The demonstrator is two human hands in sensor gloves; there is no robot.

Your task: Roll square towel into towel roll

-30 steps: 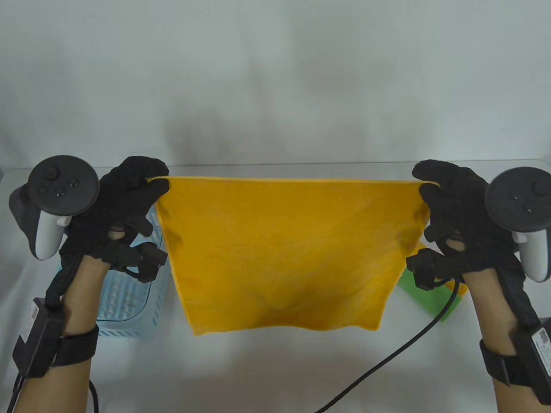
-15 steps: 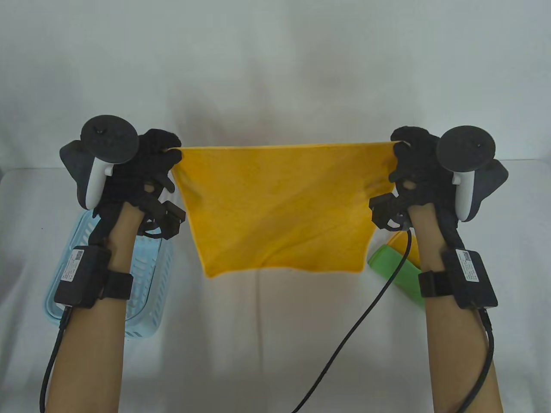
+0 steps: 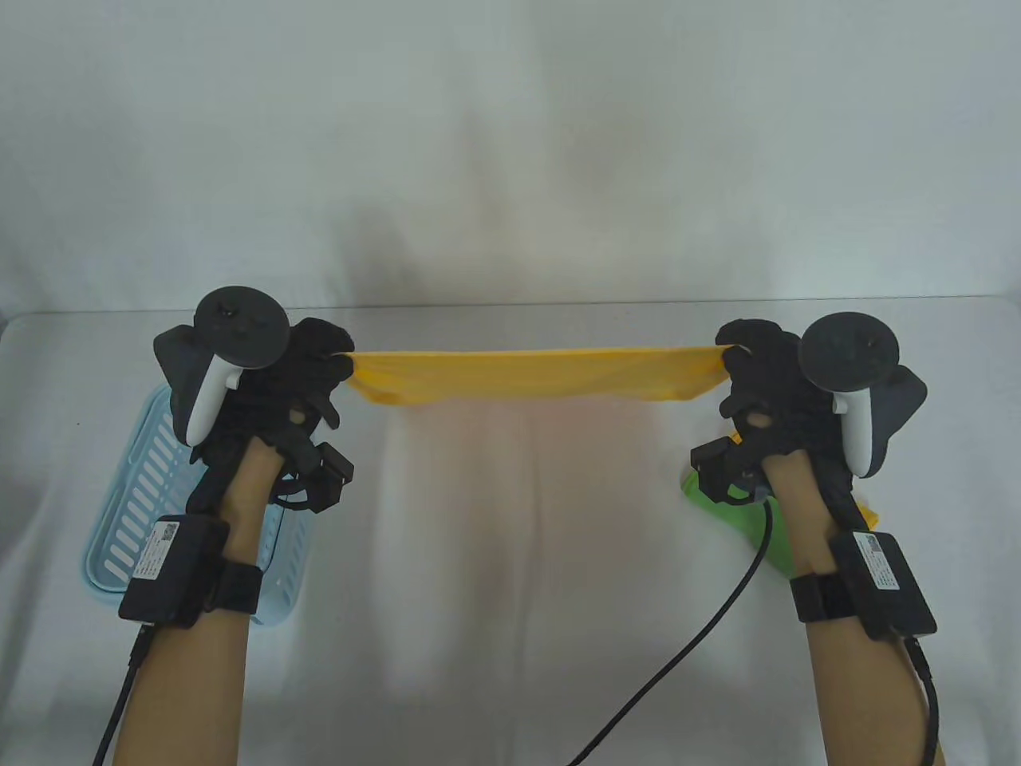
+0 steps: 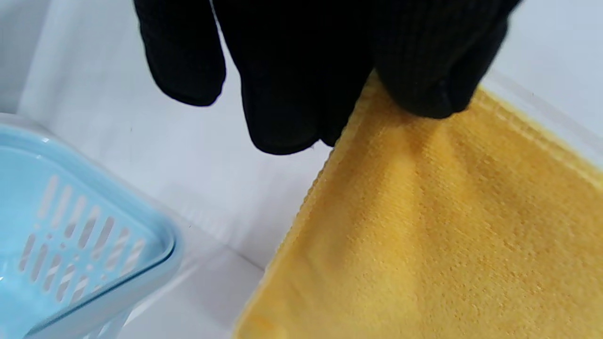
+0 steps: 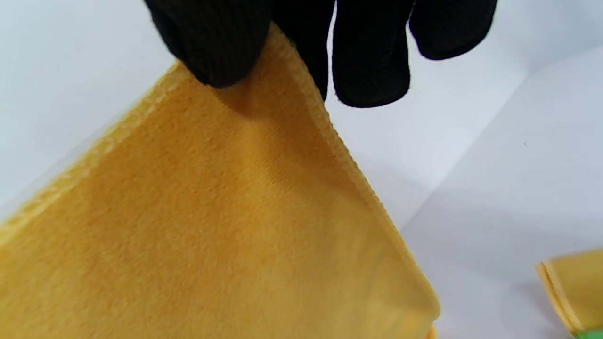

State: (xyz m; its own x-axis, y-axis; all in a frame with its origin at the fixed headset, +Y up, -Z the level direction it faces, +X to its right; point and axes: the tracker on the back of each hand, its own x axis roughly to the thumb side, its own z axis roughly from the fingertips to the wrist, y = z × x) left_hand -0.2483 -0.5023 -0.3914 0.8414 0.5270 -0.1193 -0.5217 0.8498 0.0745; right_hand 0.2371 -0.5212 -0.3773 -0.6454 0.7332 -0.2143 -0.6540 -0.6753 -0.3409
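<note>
Evidently the towel [image 3: 536,373] is light and limp, sagging between the left hand [image 3: 307,383] and right hand [image 3: 754,375], each pinching a hemmed corner.

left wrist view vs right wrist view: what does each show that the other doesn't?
Only the left wrist view: the light blue basket at lower left, and the left hand pinching its corner of the yellow towel. Only the right wrist view: the right hand pinching the opposite corner, plus the edge of another yellow cloth at lower right. Both: the same yellow towel with a stitched hem, over the white table.
</note>
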